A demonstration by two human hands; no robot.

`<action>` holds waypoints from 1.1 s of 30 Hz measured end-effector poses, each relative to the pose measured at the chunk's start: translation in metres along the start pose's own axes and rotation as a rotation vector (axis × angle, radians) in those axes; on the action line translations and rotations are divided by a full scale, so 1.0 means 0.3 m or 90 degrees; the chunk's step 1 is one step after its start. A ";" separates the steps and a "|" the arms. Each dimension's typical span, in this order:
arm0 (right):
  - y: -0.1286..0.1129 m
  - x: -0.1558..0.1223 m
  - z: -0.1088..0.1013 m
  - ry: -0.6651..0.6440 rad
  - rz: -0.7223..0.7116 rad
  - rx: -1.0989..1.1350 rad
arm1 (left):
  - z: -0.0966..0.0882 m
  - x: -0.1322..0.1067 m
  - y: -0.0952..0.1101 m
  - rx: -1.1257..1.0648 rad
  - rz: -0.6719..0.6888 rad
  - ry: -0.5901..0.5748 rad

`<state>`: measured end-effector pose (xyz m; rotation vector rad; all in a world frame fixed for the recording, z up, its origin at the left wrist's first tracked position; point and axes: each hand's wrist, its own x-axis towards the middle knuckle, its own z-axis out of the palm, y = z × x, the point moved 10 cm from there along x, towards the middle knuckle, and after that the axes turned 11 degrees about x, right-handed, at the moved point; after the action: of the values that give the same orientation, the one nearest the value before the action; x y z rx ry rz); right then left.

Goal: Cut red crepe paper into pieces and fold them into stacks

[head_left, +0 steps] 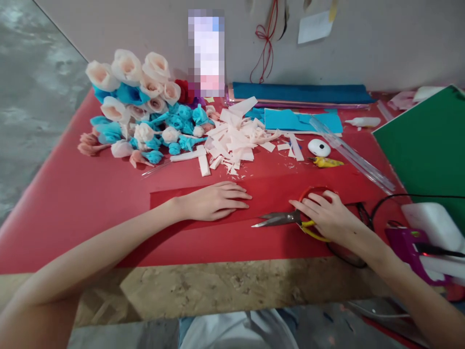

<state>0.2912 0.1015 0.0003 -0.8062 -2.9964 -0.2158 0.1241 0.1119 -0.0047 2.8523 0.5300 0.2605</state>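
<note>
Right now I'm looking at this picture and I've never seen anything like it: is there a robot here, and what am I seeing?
No robot here, just a person working with two bare hands. The single picture comes from a camera worn on that person's head, looking forward and down, so the arms reach in from the bottom corners.

The left hand lies flat on a thin red sheet. The right hand holds scissors, their blades pointing toward the left and slightly apart.

Behind the hands, on the red tabletop, are handmade-looking flowers on the left, a pile of pale pink scraps in the middle and bright blue pieces farther right.
</note>
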 end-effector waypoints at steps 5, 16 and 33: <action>-0.035 0.025 0.002 -0.035 0.024 0.008 | 0.014 -0.001 -0.006 0.018 0.000 -0.005; -0.062 0.100 -0.011 -0.016 -0.037 0.025 | 0.012 0.004 -0.007 0.018 -0.007 -0.007; -0.081 0.069 -0.028 -0.045 -0.011 0.027 | 0.008 0.007 -0.012 0.010 -0.017 -0.004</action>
<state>0.2610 0.0899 0.0069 -0.8002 -3.0629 -0.1267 0.1253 0.1155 -0.0077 2.8583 0.5708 0.2445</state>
